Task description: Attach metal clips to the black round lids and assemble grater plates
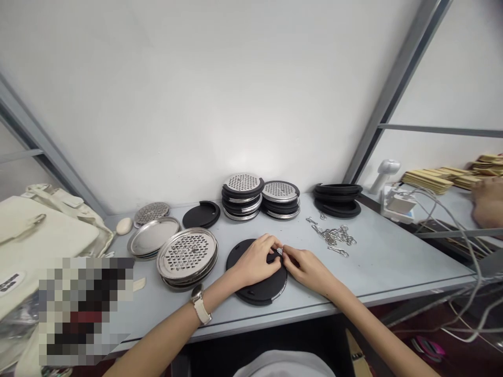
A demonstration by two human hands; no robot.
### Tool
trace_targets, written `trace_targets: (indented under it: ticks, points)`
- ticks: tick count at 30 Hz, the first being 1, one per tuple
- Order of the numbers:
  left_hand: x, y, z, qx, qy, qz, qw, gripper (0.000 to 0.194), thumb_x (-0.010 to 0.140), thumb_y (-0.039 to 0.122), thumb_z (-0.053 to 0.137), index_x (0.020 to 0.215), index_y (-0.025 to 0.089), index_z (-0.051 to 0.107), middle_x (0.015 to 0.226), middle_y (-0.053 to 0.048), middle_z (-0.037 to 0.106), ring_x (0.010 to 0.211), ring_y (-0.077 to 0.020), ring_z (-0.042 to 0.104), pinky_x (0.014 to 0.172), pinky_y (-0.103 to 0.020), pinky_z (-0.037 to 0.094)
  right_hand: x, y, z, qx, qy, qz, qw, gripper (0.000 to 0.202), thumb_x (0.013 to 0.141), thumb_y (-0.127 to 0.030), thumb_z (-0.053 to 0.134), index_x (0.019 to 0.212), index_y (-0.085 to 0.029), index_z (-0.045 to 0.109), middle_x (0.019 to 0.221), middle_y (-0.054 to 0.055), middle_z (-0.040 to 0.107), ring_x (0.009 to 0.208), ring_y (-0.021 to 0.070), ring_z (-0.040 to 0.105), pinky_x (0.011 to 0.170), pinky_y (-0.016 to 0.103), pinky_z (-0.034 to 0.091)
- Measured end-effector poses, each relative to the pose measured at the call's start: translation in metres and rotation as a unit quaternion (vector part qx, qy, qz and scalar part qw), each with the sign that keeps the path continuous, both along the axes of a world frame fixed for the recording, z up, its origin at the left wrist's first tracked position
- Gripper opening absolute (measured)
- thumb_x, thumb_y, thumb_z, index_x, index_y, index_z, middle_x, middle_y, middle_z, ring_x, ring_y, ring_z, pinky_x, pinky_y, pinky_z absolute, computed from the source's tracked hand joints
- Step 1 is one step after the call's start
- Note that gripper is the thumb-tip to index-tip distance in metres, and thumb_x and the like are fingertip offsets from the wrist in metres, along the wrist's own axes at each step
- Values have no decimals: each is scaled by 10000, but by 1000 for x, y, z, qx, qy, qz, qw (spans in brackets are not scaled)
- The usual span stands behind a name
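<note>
A round black cover (pixel 255 290) with a strip of shiny metal along its near right edge lies flat by the table's front. My left hand (pixel 257 262) rests over it, its fingers bent and gripping the cover near its right edge. My right hand (pixel 308 268) pinches a small silver clip (pixel 280 251) at that same edge, close to the left fingertips; the fingers hide most of the clip. Loose metal clips (pixel 334 235) lie scattered to the right. To the left is a stack of round metal grater discs (pixel 188 254).
Smooth metal discs (pixel 153 236) and a black cover (pixel 201 214) sit at the left. Behind stand two stacks of covered graters (pixel 242 196) (pixel 280 199), with black rings (pixel 337 201) farther right. A cream bag (pixel 51 225) borders the left; another person's hand (pixel 487 201) shows at right.
</note>
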State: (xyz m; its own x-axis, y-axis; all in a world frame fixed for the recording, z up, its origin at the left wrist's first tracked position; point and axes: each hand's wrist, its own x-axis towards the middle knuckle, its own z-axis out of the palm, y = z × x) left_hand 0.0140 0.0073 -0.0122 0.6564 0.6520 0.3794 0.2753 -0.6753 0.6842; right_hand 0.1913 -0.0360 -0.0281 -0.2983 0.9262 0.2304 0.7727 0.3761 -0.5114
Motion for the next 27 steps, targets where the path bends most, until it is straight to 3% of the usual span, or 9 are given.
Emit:
trace_targets:
  ticks: [27]
  points:
    - [-2, -4, 7, -9, 14, 16, 1000, 230, 753, 135, 531, 964, 220, 495, 1025, -22, 528, 877, -157, 554, 813, -307, 479, 0, 0, 0, 3, 8, 4, 1000, 189, 950, -283, 314, 819, -224, 437, 604, -26, 496, 508, 147, 462, 534, 240, 309]
